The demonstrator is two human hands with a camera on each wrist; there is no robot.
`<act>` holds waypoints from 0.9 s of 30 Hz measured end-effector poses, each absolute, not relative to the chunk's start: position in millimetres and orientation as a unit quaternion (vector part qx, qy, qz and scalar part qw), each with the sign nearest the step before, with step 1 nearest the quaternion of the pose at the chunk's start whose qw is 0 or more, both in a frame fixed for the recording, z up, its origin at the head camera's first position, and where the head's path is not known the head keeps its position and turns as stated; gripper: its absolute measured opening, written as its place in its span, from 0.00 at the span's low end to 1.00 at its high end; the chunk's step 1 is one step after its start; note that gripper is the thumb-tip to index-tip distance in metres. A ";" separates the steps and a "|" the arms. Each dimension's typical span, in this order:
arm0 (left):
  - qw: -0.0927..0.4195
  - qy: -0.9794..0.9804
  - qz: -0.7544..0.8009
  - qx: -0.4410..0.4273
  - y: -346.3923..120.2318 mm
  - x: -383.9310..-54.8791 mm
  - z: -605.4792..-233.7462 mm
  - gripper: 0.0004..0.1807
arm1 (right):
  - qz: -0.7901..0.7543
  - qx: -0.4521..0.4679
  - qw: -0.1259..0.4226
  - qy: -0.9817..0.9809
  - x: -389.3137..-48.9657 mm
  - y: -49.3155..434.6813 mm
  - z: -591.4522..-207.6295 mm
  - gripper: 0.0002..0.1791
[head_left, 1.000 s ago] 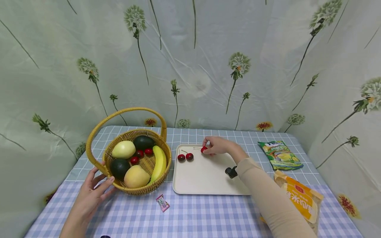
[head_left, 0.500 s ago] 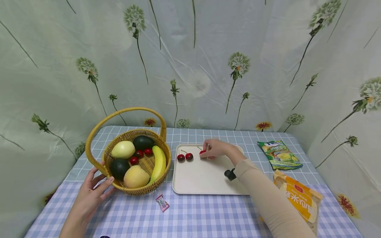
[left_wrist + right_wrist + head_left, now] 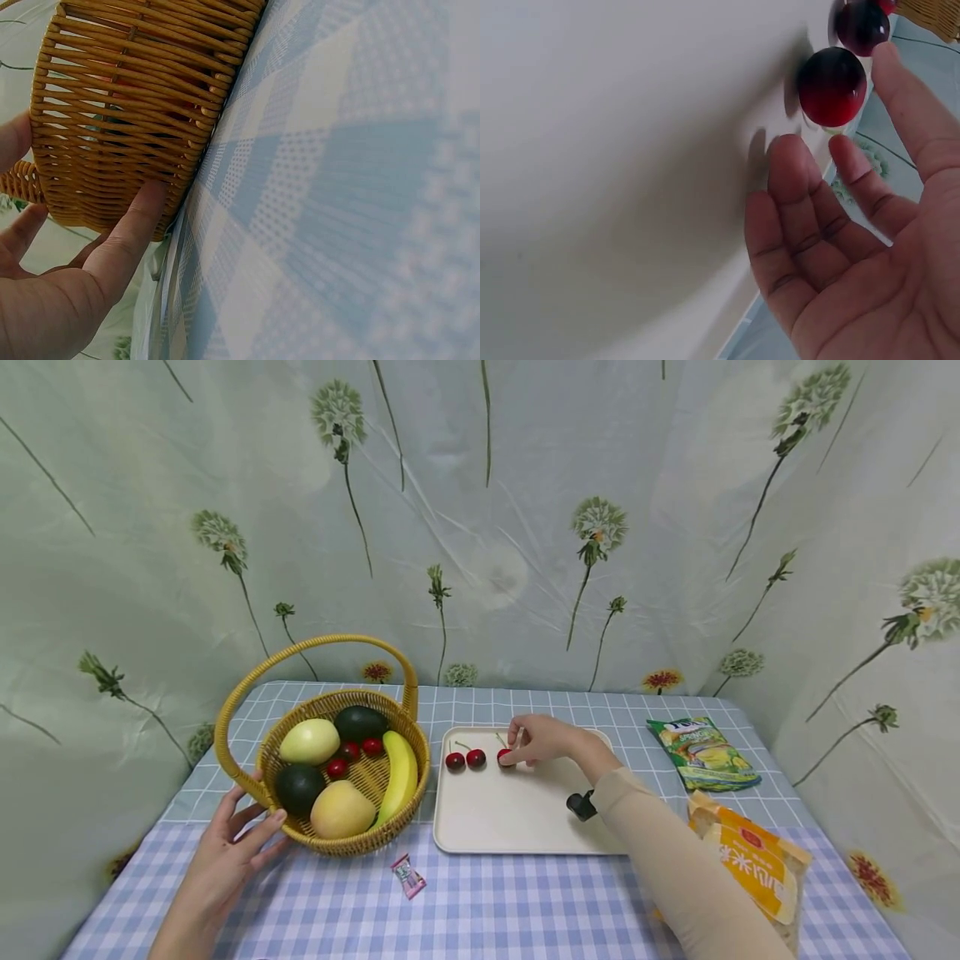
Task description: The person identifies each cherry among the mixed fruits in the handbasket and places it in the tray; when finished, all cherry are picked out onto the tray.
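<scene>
My left hand (image 3: 232, 847) rests its spread fingertips and thumb against the side of a yellow wicker basket (image 3: 150, 97) with an arched handle. Inside lie a banana (image 3: 400, 777), a peach (image 3: 342, 810), a pale green fruit (image 3: 310, 742), two dark green fruits (image 3: 300, 789) and several cherries (image 3: 337, 768). Over a beige tray (image 3: 517, 818), my right hand (image 3: 543, 739) is at a dark red cherry (image 3: 832, 86); in the right wrist view the thumb and fingers stand apart around it and grip nothing. Two more cherries (image 3: 476, 759) sit left of it in a row, stems upward.
A small pink wrapped candy (image 3: 408, 877) lies on the checkered cloth in front of the basket and tray. To the right are a green snack packet (image 3: 705, 754) and an orange-and-clear bag (image 3: 753, 864), partly behind the right forearm. A patterned curtain hangs behind the table.
My right hand has moved the cherry slightly left and toward me, turned its stem more upright, and loosened its fingers from it. The left hand stays at the basket.
</scene>
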State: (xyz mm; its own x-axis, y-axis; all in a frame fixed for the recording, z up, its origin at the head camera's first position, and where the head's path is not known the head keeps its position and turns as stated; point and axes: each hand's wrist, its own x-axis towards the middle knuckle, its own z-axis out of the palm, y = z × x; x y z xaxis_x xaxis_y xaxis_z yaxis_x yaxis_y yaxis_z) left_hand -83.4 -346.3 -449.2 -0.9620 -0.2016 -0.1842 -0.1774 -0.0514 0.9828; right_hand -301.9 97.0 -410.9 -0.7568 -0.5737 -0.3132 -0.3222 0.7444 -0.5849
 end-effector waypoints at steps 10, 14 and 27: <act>0.010 -0.691 -0.709 0.139 -345.6 -83.4 -448.5 0.40 | -0.263 -0.304 0.224 0.888 -302.2 94.9 -409.5 0.16; 0.005 -0.694 -0.705 0.144 -344.9 -83.5 -447.8 0.40 | -0.267 -0.312 0.221 0.885 -302.5 92.0 -411.7 0.14; 0.005 -0.694 -0.706 0.142 -345.0 -83.4 -448.0 0.42 | -0.280 -0.313 0.226 0.879 -303.5 87.4 -412.9 0.17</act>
